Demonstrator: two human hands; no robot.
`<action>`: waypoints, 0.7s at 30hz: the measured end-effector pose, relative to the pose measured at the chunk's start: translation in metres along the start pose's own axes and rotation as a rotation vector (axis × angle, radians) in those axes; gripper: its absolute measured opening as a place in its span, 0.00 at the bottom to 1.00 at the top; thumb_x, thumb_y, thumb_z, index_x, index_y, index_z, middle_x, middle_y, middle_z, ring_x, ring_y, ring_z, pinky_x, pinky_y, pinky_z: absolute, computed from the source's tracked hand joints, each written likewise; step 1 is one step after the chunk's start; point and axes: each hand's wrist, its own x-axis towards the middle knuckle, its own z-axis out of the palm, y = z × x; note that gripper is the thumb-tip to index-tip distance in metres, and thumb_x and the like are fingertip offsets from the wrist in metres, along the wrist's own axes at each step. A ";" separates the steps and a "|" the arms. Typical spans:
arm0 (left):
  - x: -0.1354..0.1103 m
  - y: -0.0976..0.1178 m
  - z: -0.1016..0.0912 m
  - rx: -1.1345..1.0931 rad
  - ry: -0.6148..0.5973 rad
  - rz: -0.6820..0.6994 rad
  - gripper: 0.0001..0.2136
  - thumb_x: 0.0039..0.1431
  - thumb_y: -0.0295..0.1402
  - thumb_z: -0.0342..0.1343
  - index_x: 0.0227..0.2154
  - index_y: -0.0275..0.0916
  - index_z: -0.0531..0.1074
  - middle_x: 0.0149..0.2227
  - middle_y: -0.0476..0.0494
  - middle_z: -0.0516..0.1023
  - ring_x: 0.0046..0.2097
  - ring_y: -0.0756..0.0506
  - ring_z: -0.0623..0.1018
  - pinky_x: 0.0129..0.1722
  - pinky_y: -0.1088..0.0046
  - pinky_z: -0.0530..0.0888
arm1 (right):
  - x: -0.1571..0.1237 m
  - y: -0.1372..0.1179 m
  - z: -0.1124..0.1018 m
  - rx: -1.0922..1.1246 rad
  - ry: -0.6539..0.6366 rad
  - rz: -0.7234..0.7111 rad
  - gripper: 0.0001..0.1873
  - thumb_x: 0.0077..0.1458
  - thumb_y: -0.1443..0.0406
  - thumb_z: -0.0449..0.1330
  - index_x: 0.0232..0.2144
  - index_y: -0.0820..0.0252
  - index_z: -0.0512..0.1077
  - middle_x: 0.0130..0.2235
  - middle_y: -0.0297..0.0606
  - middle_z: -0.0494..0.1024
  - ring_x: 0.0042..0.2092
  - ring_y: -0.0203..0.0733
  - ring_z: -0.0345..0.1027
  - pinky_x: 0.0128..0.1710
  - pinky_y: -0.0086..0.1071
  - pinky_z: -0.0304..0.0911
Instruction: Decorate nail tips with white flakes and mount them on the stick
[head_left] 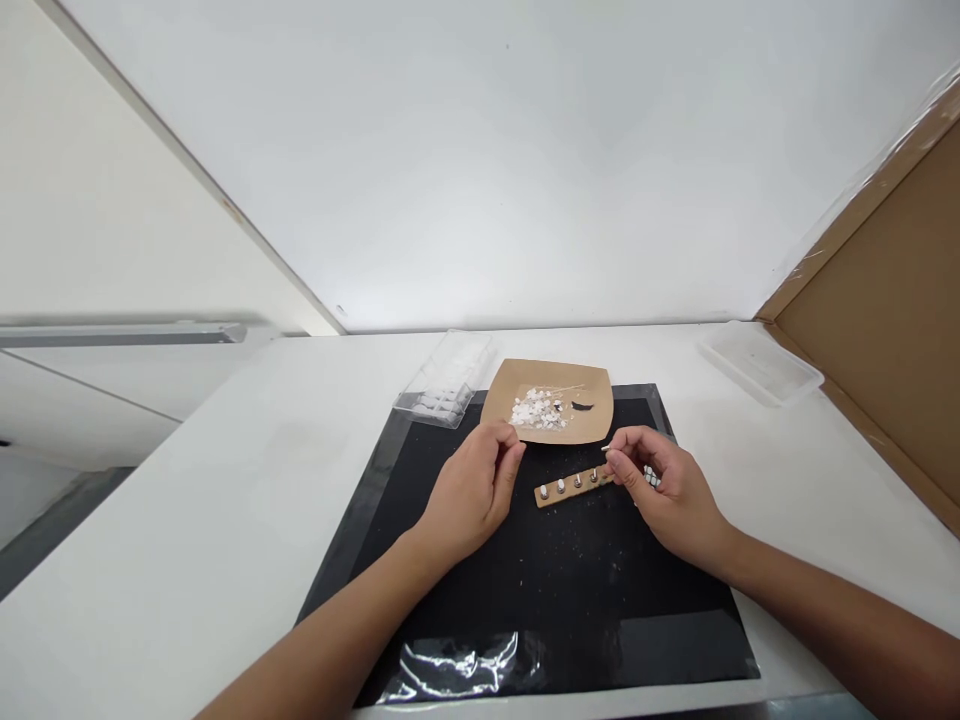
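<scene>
My left hand is closed in a pinch at the near left edge of a brown tray; whatever it may hold is too small to make out. Between the thumb and fingertips of my right hand is a small pale stick. Just below those fingers lies a narrow brown strip, bearing several small metal pieces, some with white tops. The strip's right end is hidden by my right hand. A small white-and-dark patterned object shows partly behind my right fingers. White bits are heaped in the tray.
A black mat with shiny taped edges lies on the white table, with small crumbs scattered on it. To the left of the tray is a clear compartmented box. A translucent shallow container stands at right, beside a cardboard panel.
</scene>
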 end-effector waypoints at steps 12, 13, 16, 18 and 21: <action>0.012 -0.010 -0.001 0.032 0.019 0.008 0.16 0.75 0.32 0.52 0.27 0.41 0.64 0.28 0.50 0.67 0.31 0.48 0.69 0.32 0.70 0.67 | 0.004 0.005 -0.001 -0.015 -0.036 -0.055 0.11 0.74 0.55 0.56 0.47 0.54 0.71 0.40 0.37 0.83 0.40 0.43 0.78 0.44 0.38 0.72; 0.012 -0.012 -0.001 0.027 0.042 0.024 0.16 0.74 0.32 0.54 0.26 0.41 0.66 0.27 0.51 0.67 0.31 0.48 0.69 0.32 0.70 0.67 | 0.004 0.005 -0.002 -0.035 -0.037 -0.059 0.11 0.73 0.54 0.56 0.46 0.53 0.71 0.40 0.37 0.83 0.39 0.43 0.77 0.43 0.38 0.71; 0.013 -0.018 0.000 -0.002 0.117 0.022 0.13 0.70 0.34 0.61 0.27 0.40 0.73 0.26 0.50 0.70 0.31 0.48 0.71 0.33 0.69 0.68 | 0.006 0.004 -0.004 -0.133 -0.007 -0.109 0.11 0.72 0.54 0.58 0.41 0.53 0.73 0.40 0.37 0.81 0.37 0.42 0.73 0.40 0.37 0.69; 0.013 -0.022 0.001 -0.013 0.152 -0.020 0.11 0.68 0.35 0.64 0.28 0.41 0.78 0.26 0.50 0.72 0.32 0.47 0.72 0.32 0.69 0.69 | 0.007 0.004 -0.004 -0.168 0.029 -0.158 0.13 0.72 0.54 0.58 0.39 0.54 0.74 0.42 0.40 0.80 0.36 0.43 0.71 0.38 0.37 0.68; 0.011 -0.024 0.002 -0.020 0.161 -0.068 0.08 0.66 0.37 0.67 0.31 0.43 0.82 0.26 0.50 0.74 0.31 0.47 0.73 0.32 0.68 0.70 | 0.009 0.005 -0.005 -0.177 0.082 -0.182 0.14 0.72 0.53 0.58 0.40 0.54 0.75 0.45 0.43 0.77 0.38 0.44 0.69 0.37 0.38 0.68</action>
